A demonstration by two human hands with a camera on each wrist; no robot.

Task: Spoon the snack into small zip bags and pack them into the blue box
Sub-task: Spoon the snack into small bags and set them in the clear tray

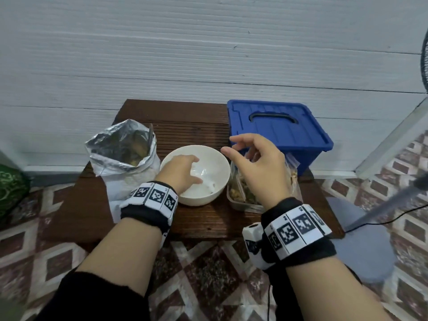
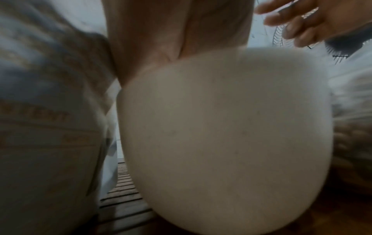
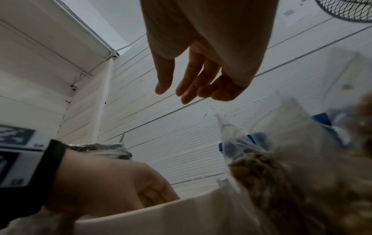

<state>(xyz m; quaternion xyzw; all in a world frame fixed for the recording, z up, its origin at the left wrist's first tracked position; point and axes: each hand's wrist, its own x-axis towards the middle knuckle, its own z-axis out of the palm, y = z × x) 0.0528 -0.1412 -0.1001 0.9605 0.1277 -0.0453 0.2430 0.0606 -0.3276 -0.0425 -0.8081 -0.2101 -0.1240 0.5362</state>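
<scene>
Standing fan (image 1: 425, 54) by the white wall (image 1: 208, 54), patterned floor (image 1: 208, 274).

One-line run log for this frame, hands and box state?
left hand: reaching into white bowl, grip unclear | right hand: open, above filled zip bags | blue box: lid on

Blue box (image 1: 278, 130) lidded; filled zip bags (image 1: 240, 188) beside.

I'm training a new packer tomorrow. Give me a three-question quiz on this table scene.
1. True or false: the blue box has its lid on.
2. The left hand reaches into: A) foil bag B) white bowl C) clear tub
3. What does the right hand hold?

Key: 1 true; 2 B; 3 nothing, it hovers with relaxed fingers.
</scene>
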